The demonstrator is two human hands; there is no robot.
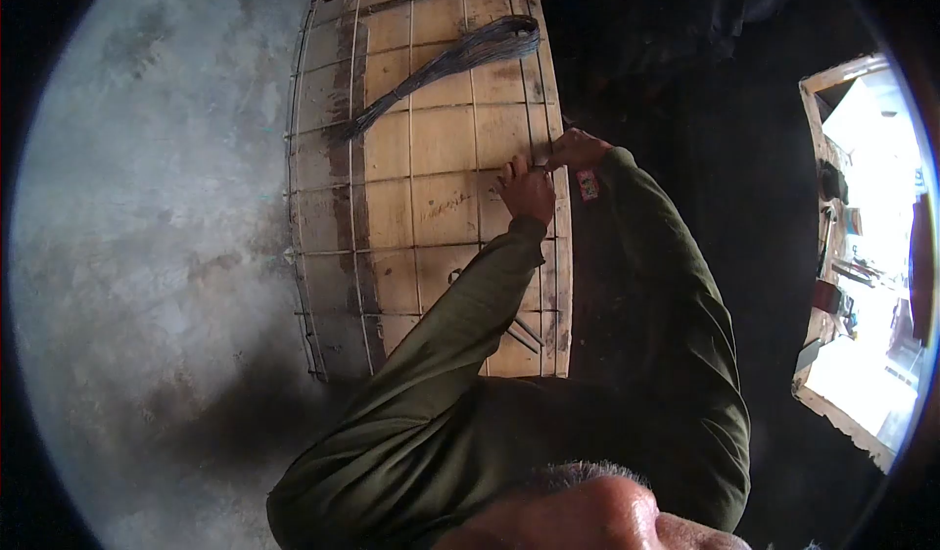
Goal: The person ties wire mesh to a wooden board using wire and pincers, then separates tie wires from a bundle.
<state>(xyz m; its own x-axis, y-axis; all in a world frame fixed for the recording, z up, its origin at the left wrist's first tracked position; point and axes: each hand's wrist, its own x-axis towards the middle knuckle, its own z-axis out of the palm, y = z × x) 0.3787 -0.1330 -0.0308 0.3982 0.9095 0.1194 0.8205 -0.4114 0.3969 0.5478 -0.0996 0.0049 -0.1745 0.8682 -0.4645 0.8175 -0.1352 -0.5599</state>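
A grid of thin steel rods, a rebar mesh [412, 212], lies over a wooden board [441, 149]. At its right edge my left hand [529, 195] is closed, its fingers curled at a rod crossing. Just beyond it, my right hand [580, 149] reaches in from the right with fingers pinched at the same crossing. Whatever is between those fingertips is too small to make out. A bundle of dark tie wire [446, 64], looped at one end and bound near the other, rests on the mesh farther up.
Two short dark rods [525, 336] lie on the board near my left forearm. A small red packet [587, 185] is beside my right wrist. Grey concrete [166, 217] spans the left side. A bright opening [867, 256] with objects along its ledge is at right.
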